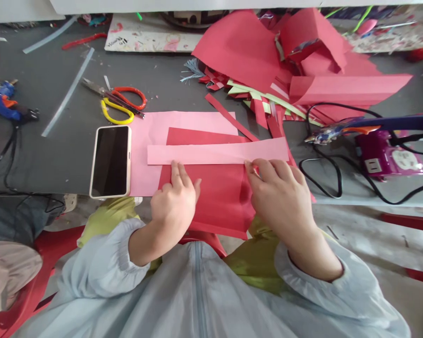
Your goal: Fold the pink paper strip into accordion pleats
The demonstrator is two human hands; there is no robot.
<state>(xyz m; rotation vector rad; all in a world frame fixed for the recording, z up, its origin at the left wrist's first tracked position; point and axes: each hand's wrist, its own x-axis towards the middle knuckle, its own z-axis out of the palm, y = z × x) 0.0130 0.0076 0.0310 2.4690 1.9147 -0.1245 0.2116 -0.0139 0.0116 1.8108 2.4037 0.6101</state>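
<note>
A long pink paper strip (215, 153) lies across a red paper sheet (218, 197), which rests on a larger pink sheet (151, 136) at the table's front edge. My left hand (176, 199) presses its fingertips on the strip's lower edge near the left end, fingers curled together. My right hand (278, 192) pinches the strip's lower edge toward its right end, fingers bent.
A phone (111, 161) lies left of the papers. Scissors with red and yellow handles (121, 104) lie behind it. A heap of red paper (303, 65) fills the back right. Glue guns sit at right (356, 127) and far left (3, 101), with black cables (324, 178).
</note>
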